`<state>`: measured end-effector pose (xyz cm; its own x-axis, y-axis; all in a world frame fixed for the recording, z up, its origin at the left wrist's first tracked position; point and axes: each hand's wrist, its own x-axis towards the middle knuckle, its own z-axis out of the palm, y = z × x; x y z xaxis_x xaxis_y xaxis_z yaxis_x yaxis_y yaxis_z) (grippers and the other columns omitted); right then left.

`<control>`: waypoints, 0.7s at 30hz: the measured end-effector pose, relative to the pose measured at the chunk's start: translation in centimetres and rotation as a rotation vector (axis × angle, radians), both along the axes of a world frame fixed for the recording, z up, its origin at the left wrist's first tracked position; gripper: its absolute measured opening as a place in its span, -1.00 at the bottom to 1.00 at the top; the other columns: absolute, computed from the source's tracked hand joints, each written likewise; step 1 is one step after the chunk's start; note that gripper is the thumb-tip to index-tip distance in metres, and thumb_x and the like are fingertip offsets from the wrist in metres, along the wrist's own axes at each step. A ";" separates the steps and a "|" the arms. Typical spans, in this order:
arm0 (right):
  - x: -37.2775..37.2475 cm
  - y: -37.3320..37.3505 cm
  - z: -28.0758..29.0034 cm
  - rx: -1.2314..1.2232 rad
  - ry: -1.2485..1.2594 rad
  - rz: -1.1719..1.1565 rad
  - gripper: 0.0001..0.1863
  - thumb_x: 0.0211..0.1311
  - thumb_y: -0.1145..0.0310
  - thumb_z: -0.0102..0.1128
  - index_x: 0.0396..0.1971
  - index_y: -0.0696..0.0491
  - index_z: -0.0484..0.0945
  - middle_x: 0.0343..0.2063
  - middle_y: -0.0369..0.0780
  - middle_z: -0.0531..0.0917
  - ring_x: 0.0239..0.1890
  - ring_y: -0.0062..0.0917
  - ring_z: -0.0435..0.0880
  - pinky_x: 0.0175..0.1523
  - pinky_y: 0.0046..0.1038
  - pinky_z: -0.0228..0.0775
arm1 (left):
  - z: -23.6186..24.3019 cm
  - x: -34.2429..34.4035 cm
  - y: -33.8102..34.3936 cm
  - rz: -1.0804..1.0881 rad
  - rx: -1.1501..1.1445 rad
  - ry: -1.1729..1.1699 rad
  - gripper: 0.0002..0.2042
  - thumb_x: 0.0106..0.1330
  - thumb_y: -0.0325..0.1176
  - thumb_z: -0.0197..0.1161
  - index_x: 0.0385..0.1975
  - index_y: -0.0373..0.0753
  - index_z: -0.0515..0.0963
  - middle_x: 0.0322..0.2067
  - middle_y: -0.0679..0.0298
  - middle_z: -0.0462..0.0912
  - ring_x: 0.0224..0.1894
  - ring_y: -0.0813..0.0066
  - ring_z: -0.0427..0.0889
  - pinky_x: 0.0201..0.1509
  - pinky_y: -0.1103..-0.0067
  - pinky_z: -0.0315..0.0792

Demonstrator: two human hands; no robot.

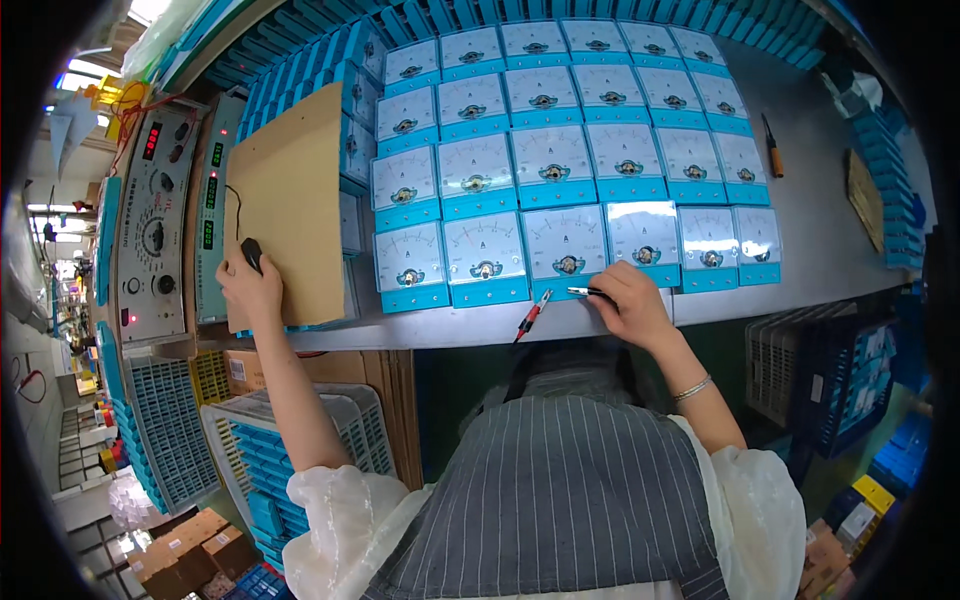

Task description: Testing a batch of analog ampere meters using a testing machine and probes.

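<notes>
Rows of analog panel ammeters, with white dials and light-blue bases, lie face up on the metal bench. At the front row, my right hand pinches a black crocodile clip at the lower edge of one ammeter. A red crocodile clip rests at that same edge, apart from my fingers. Over to the left, my left hand is closed around a small black corded piece, perhaps a switch, above a brown cardboard sheet.
Two test instruments with lit displays stand at the left. A screwdriver with an orange handle lies right of the ammeters. More blue meters line the bench's back and right edges. Crates stand below the bench.
</notes>
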<state>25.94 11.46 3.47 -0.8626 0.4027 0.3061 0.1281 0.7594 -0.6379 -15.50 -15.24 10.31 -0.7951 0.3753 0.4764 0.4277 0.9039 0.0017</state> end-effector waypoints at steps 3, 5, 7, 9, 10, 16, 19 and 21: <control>0.0 0.5 -0.1 0.008 -0.003 -0.002 -0.83 -0.17 0.49 0.19 -0.50 0.09 0.43 -0.56 -0.21 0.45 -0.45 -0.33 0.45 -0.40 -0.36 0.30 | -0.9 -0.4 0.1 -0.035 -0.017 0.016 -0.58 0.12 -0.29 0.09 0.02 -0.18 0.31 -0.12 -0.04 0.34 -0.11 -0.04 0.34 -0.04 0.25 0.25; 0.1 0.7 -0.4 0.010 -0.007 -0.003 -0.83 -0.17 0.49 0.19 -0.50 0.08 0.42 -0.56 -0.21 0.45 -0.45 -0.32 0.45 -0.40 -0.36 0.30 | -1.5 -0.1 0.2 -0.031 -0.031 0.076 -0.60 0.13 -0.29 0.09 0.00 -0.19 0.32 -0.13 -0.04 0.34 -0.13 -0.03 0.34 -0.04 0.25 0.25; -0.4 0.8 -0.4 0.033 0.020 0.009 -0.84 -0.18 0.48 0.19 -0.51 0.08 0.42 -0.57 -0.21 0.43 -0.46 -0.32 0.45 -0.41 -0.36 0.29 | -1.6 0.5 0.0 -0.010 -0.034 0.160 -0.62 0.13 -0.27 0.10 -0.03 -0.21 0.34 -0.13 -0.04 0.34 -0.16 -0.03 0.35 -0.04 0.24 0.25; -0.5 0.9 -0.4 0.029 0.017 0.016 -0.83 -0.19 0.50 0.20 -0.51 0.10 0.42 -0.57 -0.20 0.44 -0.47 -0.32 0.44 -0.41 -0.37 0.28 | -1.6 0.3 0.0 -0.013 -0.040 0.173 -0.62 0.13 -0.27 0.09 -0.03 -0.21 0.34 -0.13 -0.03 0.34 -0.15 -0.03 0.35 -0.05 0.24 0.26; -0.6 1.0 -0.3 0.025 0.018 0.023 -0.83 -0.20 0.52 0.20 -0.51 0.12 0.43 -0.57 -0.19 0.44 -0.47 -0.32 0.44 -0.41 -0.37 0.27 | -1.5 0.1 -0.3 -0.014 -0.048 0.188 -0.62 0.13 -0.26 0.09 -0.03 -0.21 0.34 -0.12 -0.03 0.34 -0.14 -0.02 0.35 -0.05 0.24 0.26; -0.2 0.5 -0.3 0.012 0.000 0.022 -0.83 -0.20 0.49 0.19 -0.55 0.08 0.40 -0.59 -0.22 0.41 -0.48 -0.33 0.43 -0.43 -0.36 0.27 | -2.0 0.2 -0.3 -0.012 -0.054 0.167 -0.62 0.15 -0.24 0.07 -0.02 -0.20 0.34 -0.10 -0.02 0.33 -0.12 0.00 0.34 -0.02 0.26 0.25; -0.6 0.3 -0.3 0.015 0.013 0.024 -0.83 -0.21 0.50 0.19 -0.55 0.08 0.40 -0.60 -0.22 0.39 -0.50 -0.34 0.41 -0.45 -0.35 0.25 | -1.9 -0.3 -0.8 -0.008 -0.061 0.173 -0.61 0.15 -0.22 0.07 -0.02 -0.18 0.34 -0.08 0.00 0.33 -0.11 0.00 0.34 -0.02 0.26 0.25; -0.6 0.2 -0.5 -0.002 0.009 0.011 -0.83 -0.22 0.50 0.20 -0.56 0.08 0.39 -0.60 -0.22 0.39 -0.50 -0.34 0.41 -0.45 -0.36 0.23 | -1.7 -0.2 -0.5 0.037 -0.060 0.161 -0.61 0.15 -0.21 0.08 -0.01 -0.15 0.34 -0.08 0.01 0.33 -0.12 0.01 0.35 -0.02 0.27 0.26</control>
